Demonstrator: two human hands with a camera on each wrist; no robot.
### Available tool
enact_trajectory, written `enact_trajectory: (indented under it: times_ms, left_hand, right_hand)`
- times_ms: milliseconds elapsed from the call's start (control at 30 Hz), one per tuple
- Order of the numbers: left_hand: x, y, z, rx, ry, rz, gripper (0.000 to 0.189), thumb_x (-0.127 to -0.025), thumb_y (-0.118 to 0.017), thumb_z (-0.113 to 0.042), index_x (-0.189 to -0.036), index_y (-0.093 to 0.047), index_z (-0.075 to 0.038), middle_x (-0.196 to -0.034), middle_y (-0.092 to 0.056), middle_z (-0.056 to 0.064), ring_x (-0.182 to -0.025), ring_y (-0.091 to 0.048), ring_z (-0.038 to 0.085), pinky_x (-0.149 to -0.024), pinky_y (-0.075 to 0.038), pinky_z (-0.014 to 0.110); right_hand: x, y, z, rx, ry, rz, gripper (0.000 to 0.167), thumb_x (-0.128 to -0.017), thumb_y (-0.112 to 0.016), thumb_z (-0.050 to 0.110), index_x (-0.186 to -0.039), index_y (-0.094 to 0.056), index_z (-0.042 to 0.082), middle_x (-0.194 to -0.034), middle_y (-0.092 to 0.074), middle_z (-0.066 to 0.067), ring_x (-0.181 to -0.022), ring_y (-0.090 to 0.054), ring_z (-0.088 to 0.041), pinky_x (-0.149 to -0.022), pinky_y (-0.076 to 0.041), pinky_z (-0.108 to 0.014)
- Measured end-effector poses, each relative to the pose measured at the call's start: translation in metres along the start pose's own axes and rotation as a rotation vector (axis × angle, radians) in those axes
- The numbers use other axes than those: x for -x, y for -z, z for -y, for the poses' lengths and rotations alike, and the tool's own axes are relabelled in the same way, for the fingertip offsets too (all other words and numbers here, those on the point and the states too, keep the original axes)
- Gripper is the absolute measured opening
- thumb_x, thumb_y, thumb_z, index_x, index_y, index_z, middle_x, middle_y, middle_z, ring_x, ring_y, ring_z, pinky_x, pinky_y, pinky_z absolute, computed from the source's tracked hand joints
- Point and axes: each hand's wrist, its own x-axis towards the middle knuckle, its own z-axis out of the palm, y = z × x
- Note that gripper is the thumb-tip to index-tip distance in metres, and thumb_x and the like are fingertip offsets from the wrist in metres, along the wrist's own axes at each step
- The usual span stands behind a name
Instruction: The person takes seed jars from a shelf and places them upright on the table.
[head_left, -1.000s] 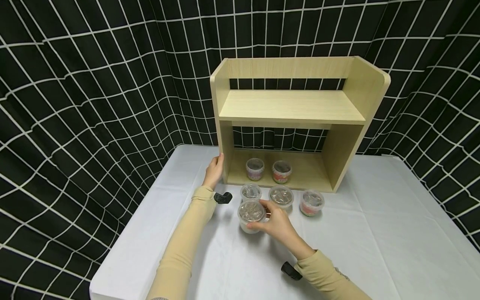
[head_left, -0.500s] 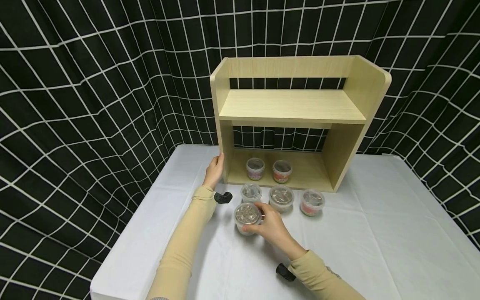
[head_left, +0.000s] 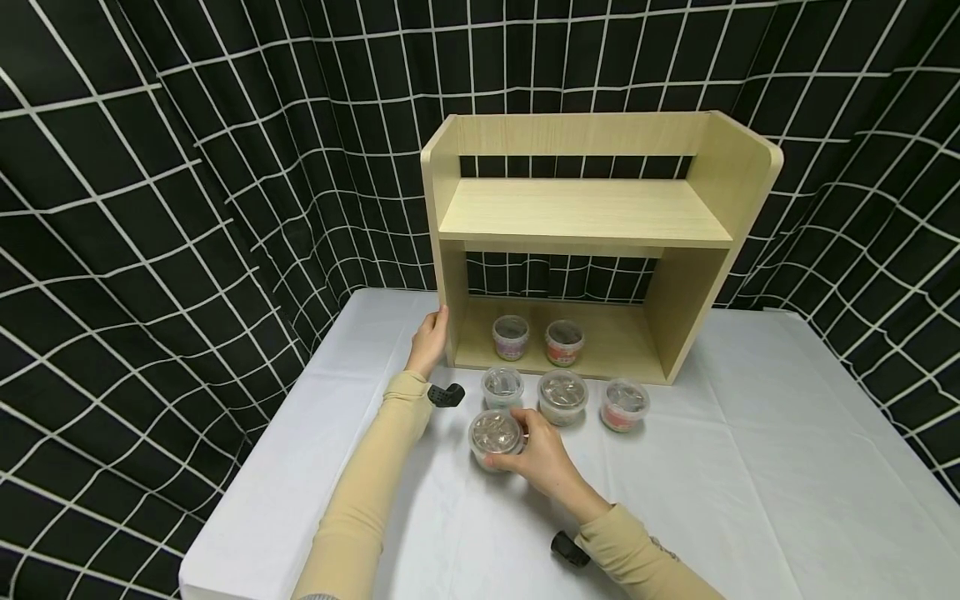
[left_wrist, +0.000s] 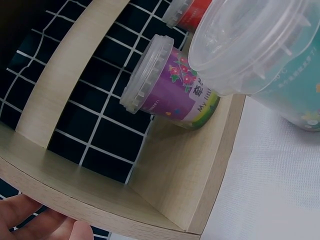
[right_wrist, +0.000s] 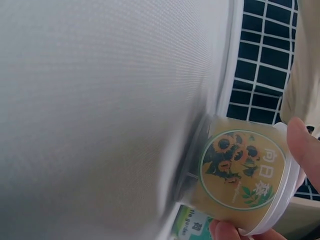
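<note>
My right hand [head_left: 543, 457] grips a lidded clear plastic tub [head_left: 493, 433] from its right side, thumb and fingers round it near the lid. In the right wrist view the tub's sunflower label [right_wrist: 240, 172] faces the camera, and its base is right at the cloth. My left hand [head_left: 427, 342] rests against the outer face of the left side panel [head_left: 452, 317] of a wooden shelf. From the left wrist view, its fingers [left_wrist: 42, 220] show just outside that panel. Behind the held tub stands a teal-labelled tub [left_wrist: 292, 80].
On the lower shelf board [head_left: 618, 342] stand a purple tub [head_left: 511, 340] and a red tub [head_left: 562, 346]. A pale tub [head_left: 562, 398] and a pink tub [head_left: 624, 407] are on the white table [head_left: 757, 467] before it. Dark gridded curtains [head_left: 225, 167] surround the table.
My right hand has moved the sunflower tub slightly left and towards me, opening a small gap to the teal tub. My left hand stays at the side panel.
</note>
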Motion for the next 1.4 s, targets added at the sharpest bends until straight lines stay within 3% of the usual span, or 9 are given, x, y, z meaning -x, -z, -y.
enact_trajectory:
  times_ms: [433, 1067, 1400]
  left_hand:
    - [-0.002, -0.001, 0.001, 0.004, -0.003, -0.012, 0.062, -0.098, -0.029, -0.053, -0.132, -0.047, -0.004, -0.134, -0.047, 0.016, -0.123, -0.041, 0.034, -0.100, -0.032, 0.045]
    - [-0.001, -0.003, 0.003, 0.030, 0.012, -0.017, 0.063, -0.097, -0.029, -0.054, -0.133, -0.047, -0.005, -0.135, -0.046, 0.016, -0.123, -0.041, 0.034, -0.101, -0.032, 0.045]
    - [-0.002, -0.003, 0.002, 0.024, 0.001, -0.023, 0.062, -0.097, -0.029, -0.053, -0.132, -0.047, -0.005, -0.134, -0.047, 0.017, -0.122, -0.041, 0.034, -0.100, -0.033, 0.045]
  right_hand:
    - [0.001, 0.000, -0.001, -0.009, -0.005, 0.014, 0.085, -0.057, -0.089, 0.030, -0.120, -0.047, -0.008, -0.112, -0.056, -0.019, -0.106, -0.052, -0.032, -0.092, -0.041, -0.046]
    - [0.003, 0.003, -0.003, -0.027, -0.001, 0.023, 0.099, -0.057, -0.089, 0.032, -0.132, -0.037, -0.006, -0.107, -0.053, -0.016, -0.099, -0.053, -0.030, -0.086, -0.045, -0.044]
    - [-0.005, 0.021, 0.000, -0.085, 0.010, -0.023, 0.077, -0.070, -0.083, 0.021, -0.129, -0.040, -0.005, -0.122, -0.051, -0.025, -0.111, -0.050, -0.036, -0.095, -0.041, -0.042]
